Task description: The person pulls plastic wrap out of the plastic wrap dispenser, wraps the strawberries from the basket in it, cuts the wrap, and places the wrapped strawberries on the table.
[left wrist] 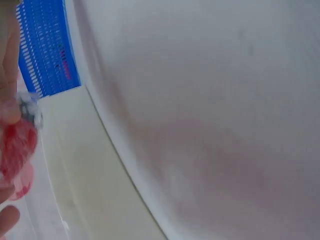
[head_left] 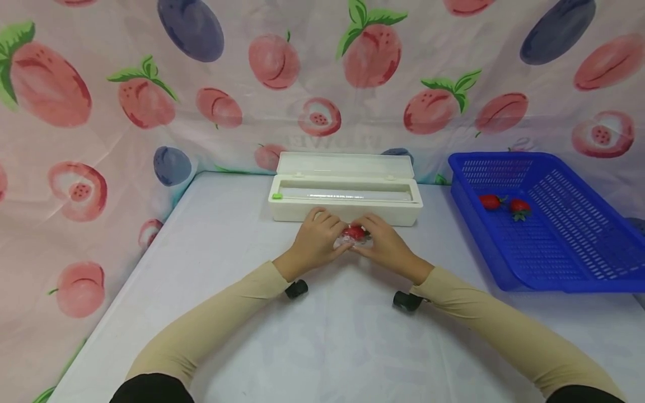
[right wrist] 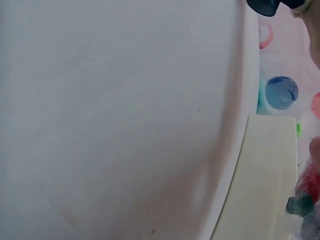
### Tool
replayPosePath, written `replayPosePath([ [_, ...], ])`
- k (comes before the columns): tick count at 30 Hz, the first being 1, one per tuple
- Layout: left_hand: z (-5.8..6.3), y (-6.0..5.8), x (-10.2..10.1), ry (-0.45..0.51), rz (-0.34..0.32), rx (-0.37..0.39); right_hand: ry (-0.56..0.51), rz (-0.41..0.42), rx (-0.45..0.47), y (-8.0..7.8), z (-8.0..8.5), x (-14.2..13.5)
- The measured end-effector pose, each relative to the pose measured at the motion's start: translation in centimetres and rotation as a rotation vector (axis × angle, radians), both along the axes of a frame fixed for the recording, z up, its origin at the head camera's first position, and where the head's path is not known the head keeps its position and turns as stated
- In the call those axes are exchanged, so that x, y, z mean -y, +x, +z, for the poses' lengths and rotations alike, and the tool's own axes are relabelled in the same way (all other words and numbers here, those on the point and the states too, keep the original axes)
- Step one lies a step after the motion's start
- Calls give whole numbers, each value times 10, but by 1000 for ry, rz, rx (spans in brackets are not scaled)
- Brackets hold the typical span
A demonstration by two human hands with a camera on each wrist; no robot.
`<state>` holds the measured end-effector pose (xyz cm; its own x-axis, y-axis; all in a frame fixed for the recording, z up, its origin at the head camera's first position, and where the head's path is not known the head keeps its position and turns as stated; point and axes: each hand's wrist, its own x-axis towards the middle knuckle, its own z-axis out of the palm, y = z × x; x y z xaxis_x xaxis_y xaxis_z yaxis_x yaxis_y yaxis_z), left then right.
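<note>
Between both hands, just in front of the white box, is a red strawberry (head_left: 355,233) with clear plastic film around it. My left hand (head_left: 318,238) holds its left side with curled fingers and thumb. On the other side my right hand (head_left: 385,246) grips the film and fruit the same way. In the left wrist view the strawberry (left wrist: 19,145) shows red under crinkled film at the left edge. The right wrist view catches its green leaves (right wrist: 300,205) through the film. Behind the hands stands the white cling film box (head_left: 347,212), lid raised, a film roll (head_left: 347,195) inside.
A blue plastic basket (head_left: 484,246) stands at the right, with two strawberries (head_left: 520,208) (head_left: 490,202) in it. White cloth (head_left: 342,347) covers the table. A fruit-printed curtain (head_left: 221,67) hangs behind and down the left side.
</note>
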<state>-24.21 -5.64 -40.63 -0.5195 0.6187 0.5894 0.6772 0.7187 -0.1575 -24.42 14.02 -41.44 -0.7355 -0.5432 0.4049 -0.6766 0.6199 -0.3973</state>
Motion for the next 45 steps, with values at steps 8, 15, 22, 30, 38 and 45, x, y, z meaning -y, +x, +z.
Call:
replayPosePath([
  [8,3,0,6,-37,-50,-1,-9,-9,-158,2,3,-3],
  [15,4,1,10,-49,-37,44,-17,65,-250,-1,2,-5],
  [22,8,1,9,-40,-2,261,18,128,-416,0,3,-4],
  [30,5,0,11,2,-47,207,33,88,-81,-2,4,-6],
  [38,4,2,13,60,2,243,-46,108,88,-6,9,-3],
  [45,4,2,18,61,45,258,-19,68,70,-6,13,-2],
])
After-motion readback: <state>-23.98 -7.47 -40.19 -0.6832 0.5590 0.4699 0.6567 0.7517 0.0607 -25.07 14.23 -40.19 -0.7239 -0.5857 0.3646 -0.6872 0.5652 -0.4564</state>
